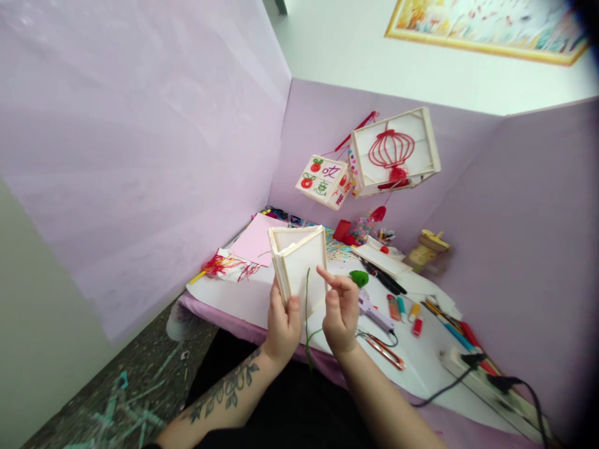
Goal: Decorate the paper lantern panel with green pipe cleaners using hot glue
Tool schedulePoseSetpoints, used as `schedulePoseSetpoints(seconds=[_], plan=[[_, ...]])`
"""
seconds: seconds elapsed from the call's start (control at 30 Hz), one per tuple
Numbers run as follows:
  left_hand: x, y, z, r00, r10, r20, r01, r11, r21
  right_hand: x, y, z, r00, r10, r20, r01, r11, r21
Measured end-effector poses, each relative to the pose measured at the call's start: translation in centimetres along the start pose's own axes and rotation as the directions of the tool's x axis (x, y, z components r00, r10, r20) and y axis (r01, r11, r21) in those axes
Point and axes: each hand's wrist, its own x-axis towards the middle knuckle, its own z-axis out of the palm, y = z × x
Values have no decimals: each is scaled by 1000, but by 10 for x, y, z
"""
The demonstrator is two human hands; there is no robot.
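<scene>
My left hand [284,321] is wrapped around the lower left side of a small box-shaped lantern frame [299,265] with white panels and pale wooden edges, tilted above the table's front edge. In front of its right panel hangs a thin green pipe cleaner [307,312]. One strand of it bends right and runs to my right hand [340,312]. That hand's index finger stretches toward the panel, while the thumb and other fingers curl in. The exact grip point on the green strand is hidden.
Beyond my right hand lie a green fuzzy ball [359,278], a lilac glue gun [375,315], an orange cutter [386,353] and a power strip [491,386]. Red threads [224,267] and pink paper [257,240] are left. Decorated lanterns [393,149] hang at the back.
</scene>
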Motion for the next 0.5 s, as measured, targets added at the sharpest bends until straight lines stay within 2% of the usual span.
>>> schedulePoseSetpoints(seconds=[0.17,0.5], plan=[[4,5,-1,1000,-28,12,28,999,-22,-13,3,-8,991,-69,116,85,986,-141],[5,5,1,999,-53,-8,52,998,-34,-16,2,-4,982,-79,172,102,986,-129]])
